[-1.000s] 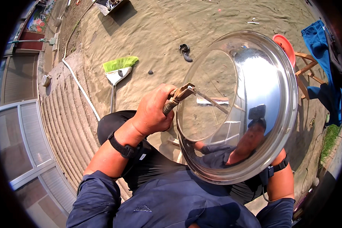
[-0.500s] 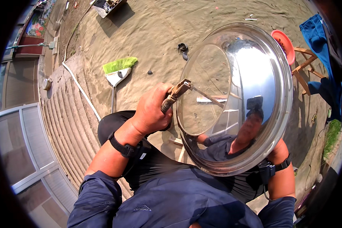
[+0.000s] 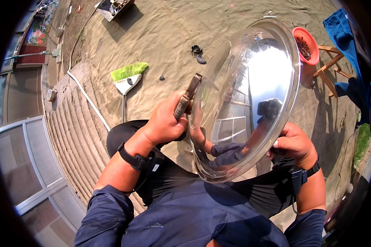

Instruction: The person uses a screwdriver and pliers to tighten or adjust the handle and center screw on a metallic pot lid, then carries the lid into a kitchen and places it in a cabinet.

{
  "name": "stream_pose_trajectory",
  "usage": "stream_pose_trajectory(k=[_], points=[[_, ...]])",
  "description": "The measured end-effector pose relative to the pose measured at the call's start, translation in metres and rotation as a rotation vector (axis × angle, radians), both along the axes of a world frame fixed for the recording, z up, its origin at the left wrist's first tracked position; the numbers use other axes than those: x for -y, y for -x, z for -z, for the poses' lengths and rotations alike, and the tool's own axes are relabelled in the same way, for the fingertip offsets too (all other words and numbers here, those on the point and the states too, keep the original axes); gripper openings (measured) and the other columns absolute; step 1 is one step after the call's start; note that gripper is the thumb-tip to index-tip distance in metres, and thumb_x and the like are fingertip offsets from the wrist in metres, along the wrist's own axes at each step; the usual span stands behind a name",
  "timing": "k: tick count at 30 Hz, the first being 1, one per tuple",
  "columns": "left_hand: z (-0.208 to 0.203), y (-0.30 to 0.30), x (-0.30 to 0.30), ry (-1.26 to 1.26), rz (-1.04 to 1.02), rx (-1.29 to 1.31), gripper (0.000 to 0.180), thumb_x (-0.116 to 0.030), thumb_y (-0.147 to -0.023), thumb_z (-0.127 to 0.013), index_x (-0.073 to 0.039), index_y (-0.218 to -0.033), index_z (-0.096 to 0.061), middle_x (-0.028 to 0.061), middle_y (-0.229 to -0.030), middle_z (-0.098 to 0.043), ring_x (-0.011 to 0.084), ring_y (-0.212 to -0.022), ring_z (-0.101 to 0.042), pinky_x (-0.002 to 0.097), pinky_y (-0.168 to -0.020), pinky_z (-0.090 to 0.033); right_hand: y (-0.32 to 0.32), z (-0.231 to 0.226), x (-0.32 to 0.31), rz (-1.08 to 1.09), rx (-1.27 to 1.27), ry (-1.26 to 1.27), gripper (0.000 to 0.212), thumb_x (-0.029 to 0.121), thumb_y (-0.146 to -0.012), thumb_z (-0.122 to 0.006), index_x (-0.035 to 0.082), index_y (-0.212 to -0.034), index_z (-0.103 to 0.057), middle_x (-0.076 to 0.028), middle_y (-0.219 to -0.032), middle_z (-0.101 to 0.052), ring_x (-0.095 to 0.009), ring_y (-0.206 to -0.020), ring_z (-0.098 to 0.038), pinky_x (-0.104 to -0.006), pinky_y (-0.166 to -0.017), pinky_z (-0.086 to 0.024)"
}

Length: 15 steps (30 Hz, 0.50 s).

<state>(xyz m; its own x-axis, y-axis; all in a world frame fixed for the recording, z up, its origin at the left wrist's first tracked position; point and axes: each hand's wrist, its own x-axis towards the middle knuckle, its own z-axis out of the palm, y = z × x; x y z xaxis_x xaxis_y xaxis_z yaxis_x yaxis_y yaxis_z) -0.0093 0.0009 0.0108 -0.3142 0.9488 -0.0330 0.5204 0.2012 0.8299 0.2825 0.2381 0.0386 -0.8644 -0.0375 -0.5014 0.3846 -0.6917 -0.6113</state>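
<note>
In front of me a large, shiny metal basin (image 3: 251, 94) stands tilted on edge above my lap, its polished wall mirroring my arm, my clothes and the windows. My right hand (image 3: 294, 144) grips its rim at the lower right, thumb on the near side and the other fingers partly hidden. My left hand (image 3: 167, 119) is closed around a rusty, brown metal hand tool (image 3: 189, 92), narrow and long; its exact kind is unclear. The tool's tip points up and lies close to the basin's left edge. Whether they touch, I cannot tell.
A green-bristled broom (image 3: 130, 76) lies on the tan ground sheet (image 3: 165, 37). At far left is a metal dustpan-like tray (image 3: 113, 10) with scraps. A red bowl (image 3: 306, 47) with dark bits stands right, beside a wooden stool (image 3: 329, 70) and blue cloth (image 3: 342, 33).
The basin has turned more edge-on and shifted slightly left. My right hand, mostly hidden behind it before, now shows at the rim. The tool in my left hand has tilted more upright.
</note>
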Motion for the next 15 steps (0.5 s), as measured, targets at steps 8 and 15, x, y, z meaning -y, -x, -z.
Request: stream_pose_trajectory(k=[8,15], points=[[-0.010,-0.004,0.001,0.209,-0.158,0.752,0.069,-0.014,-0.074,-0.090,-0.001,-0.131,-0.054,0.0047,-0.115,-0.065,0.0114,-0.105,-0.056,0.0315,-0.093,-0.049,0.007,-0.019,-0.002,0.013,-0.007,-0.200,0.056,0.016,-0.097,-0.063,-0.003,-0.147,-0.047,-0.013,-0.104,-0.067,-0.018,-0.085,-0.072,-0.0245,-0.064,-0.055],[-0.015,0.001,0.001,0.258,-0.142,0.822,0.068,-0.014,-0.075,-0.089,-0.001,-0.132,-0.054,0.0050,-0.115,-0.065,0.0118,-0.105,-0.057,0.0315,-0.093,-0.049,0.007,-0.014,-0.002,0.028,0.017,-0.219,0.050,0.016,-0.099,-0.059,0.000,-0.146,-0.050,-0.012,-0.105,-0.071,-0.017,-0.073,-0.072,-0.0227,-0.055,-0.051]])
